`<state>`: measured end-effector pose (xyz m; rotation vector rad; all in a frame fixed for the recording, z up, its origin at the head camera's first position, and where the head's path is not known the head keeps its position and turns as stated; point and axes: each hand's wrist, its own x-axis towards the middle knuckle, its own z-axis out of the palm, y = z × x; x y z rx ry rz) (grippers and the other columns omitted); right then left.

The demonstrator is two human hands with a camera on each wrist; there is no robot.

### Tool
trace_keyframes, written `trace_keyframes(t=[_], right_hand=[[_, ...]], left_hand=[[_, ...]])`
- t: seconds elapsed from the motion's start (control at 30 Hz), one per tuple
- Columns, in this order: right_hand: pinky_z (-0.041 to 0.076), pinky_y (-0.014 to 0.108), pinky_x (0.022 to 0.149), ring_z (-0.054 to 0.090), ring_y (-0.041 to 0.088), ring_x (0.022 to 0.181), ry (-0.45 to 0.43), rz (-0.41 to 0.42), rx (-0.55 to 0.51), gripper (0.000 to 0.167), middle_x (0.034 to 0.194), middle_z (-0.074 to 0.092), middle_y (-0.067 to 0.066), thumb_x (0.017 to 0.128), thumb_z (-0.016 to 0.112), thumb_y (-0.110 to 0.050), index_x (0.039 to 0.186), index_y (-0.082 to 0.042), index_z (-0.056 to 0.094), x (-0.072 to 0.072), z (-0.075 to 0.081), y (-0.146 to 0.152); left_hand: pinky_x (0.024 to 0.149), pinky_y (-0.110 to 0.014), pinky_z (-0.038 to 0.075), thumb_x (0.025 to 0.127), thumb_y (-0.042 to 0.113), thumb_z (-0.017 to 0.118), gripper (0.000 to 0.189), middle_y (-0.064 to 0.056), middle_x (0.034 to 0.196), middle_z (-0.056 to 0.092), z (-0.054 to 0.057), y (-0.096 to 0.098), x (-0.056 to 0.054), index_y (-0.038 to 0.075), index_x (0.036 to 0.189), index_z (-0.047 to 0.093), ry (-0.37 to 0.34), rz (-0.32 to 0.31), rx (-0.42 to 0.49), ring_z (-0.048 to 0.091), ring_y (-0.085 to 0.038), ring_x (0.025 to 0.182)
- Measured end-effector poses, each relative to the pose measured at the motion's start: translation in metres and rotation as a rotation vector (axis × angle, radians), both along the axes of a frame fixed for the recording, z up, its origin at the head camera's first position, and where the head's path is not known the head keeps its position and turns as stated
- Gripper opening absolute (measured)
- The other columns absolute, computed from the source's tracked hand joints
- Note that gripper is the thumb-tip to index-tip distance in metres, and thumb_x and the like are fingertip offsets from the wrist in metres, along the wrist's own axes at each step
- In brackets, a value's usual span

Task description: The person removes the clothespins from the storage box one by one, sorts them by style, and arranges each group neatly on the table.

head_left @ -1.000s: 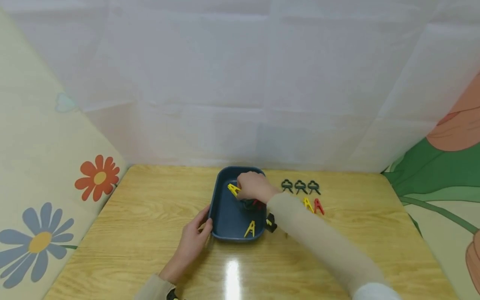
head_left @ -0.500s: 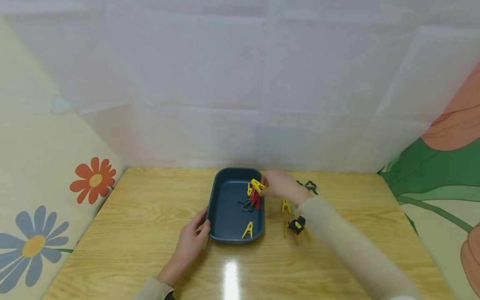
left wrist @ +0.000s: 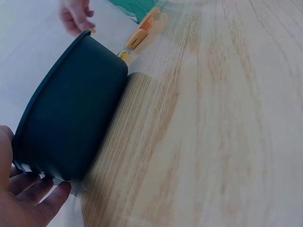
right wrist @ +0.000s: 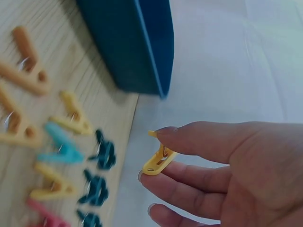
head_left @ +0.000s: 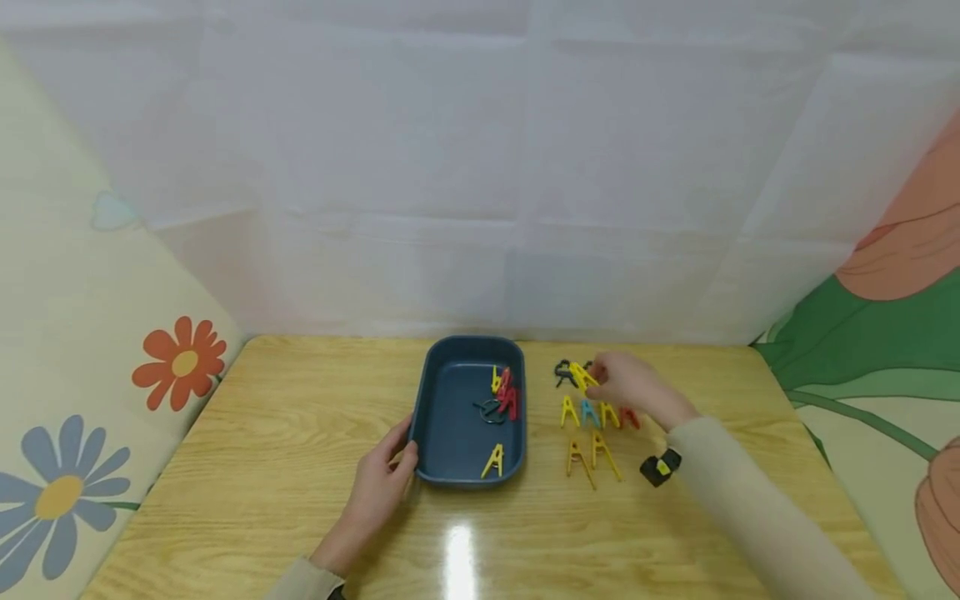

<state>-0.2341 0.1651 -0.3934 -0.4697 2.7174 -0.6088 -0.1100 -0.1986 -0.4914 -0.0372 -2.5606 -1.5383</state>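
Observation:
My left hand (head_left: pixel 382 479) grips the near left corner of a dark blue tray (head_left: pixel 448 421), thumb by the rim and fingers along the outer wall. Inside the tray lie red clothespins (head_left: pixel 508 400), a dark green clip (head_left: pixel 491 410) and yellow clothespins, one of them (head_left: pixel 492 460) apart near the front. Right of the tray, my right hand (head_left: pixel 628 385) pinches a yellow clothespin (right wrist: pixel 158 161) between thumb and fingers. It hangs above a row of dark green clips (right wrist: pixel 97 189), partly hidden by the hand in the head view.
In front of the green clips, a row holds yellow clothespins (head_left: pixel 570 411), a light blue clothespin (head_left: pixel 589 412) and a red clothespin (head_left: pixel 629 417). Larger orange clothespins (head_left: pixel 577 462) lie nearer. A white sheet (head_left: pixel 375 167) hangs behind the wooden table (head_left: pixel 315 400).
My right hand has moved from over the tray to the right with the yellow clothespin, uncovering the clothespins inside and the rows on the table. My left hand stays at the tray.

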Motion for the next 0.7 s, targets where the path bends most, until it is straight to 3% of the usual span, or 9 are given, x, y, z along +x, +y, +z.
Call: trace_keyframes(t=[0.13, 0.43, 0.7], right_hand=[[0.056, 0.053, 0.091, 0.067, 0.035, 0.103, -0.005, -0.037, 0.000, 0.031, 0.111, 0.070, 0.019, 0.097, 0.072, -0.018, 0.115, 0.006, 0.066, 0.003, -0.005, 0.022], [0.057, 0.051, 0.083, 0.066, 0.035, 0.093, -0.024, -0.134, -0.028, 0.031, 0.102, 0.069, 0.022, 0.092, 0.075, -0.013, 0.108, 0.012, 0.066, 0.011, -0.026, 0.068], [0.056, 0.051, 0.084, 0.065, 0.036, 0.096, -0.095, -0.240, 0.006, 0.033, 0.106, 0.067, 0.025, 0.096, 0.072, -0.015, 0.111, 0.013, 0.064, 0.014, -0.046, 0.090]], left_hand=[[0.096, -0.058, 0.055, 0.106, 0.005, 0.055, 0.046, -0.024, 0.147, 0.058, -0.001, 0.000, 0.000, -0.002, 0.151, 0.052, 0.003, 0.004, 0.002, 0.060, -0.042, 0.129], [0.096, -0.058, 0.056, 0.106, 0.005, 0.054, 0.046, -0.024, 0.147, 0.057, -0.003, -0.001, 0.000, -0.003, 0.151, 0.051, 0.007, 0.002, -0.009, 0.061, -0.042, 0.128], [0.097, -0.057, 0.056, 0.106, 0.006, 0.054, 0.046, -0.023, 0.150, 0.055, 0.001, 0.000, 0.000, -0.001, 0.152, 0.051, -0.002, 0.001, -0.004, 0.060, -0.041, 0.130]])
